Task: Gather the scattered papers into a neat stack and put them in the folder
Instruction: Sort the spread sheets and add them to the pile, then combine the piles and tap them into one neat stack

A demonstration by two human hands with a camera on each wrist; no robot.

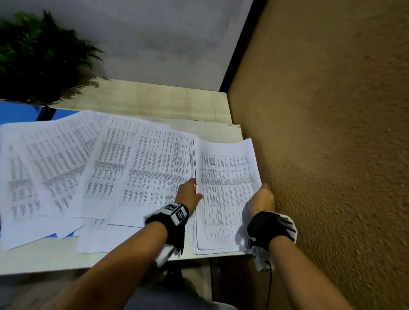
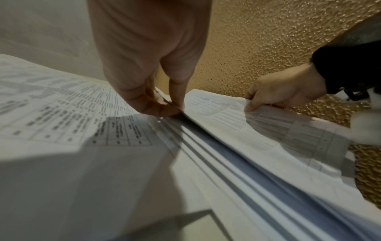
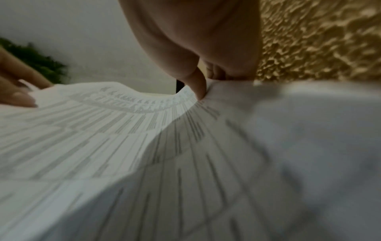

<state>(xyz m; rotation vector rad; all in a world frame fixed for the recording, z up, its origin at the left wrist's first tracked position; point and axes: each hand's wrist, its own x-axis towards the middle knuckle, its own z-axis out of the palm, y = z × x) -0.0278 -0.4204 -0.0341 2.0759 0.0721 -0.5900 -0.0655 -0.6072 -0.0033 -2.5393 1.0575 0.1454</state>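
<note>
A gathered stack of printed papers (image 1: pixel 225 197) lies at the table's right end, against the wall. My left hand (image 1: pixel 194 187) pinches the stack's left edge between thumb and fingers, as the left wrist view shows (image 2: pixel 175 107). My right hand (image 1: pixel 262 194) grips the right edge with the thumb (image 3: pixel 201 91) on the top sheet and the fingers beneath. Several more loose sheets (image 1: pixel 59 168) lie fanned and overlapping across the table to the left. A blue surface (image 1: pixel 5 117) shows under them at far left; I cannot tell if it is the folder.
A rough tan wall (image 1: pixel 338 136) runs tight along the right side, touching my right hand. The pale table (image 1: pixel 44 258) has its front edge near my forearms. A green fern-like plant (image 1: pixel 35 56) stands at the back left.
</note>
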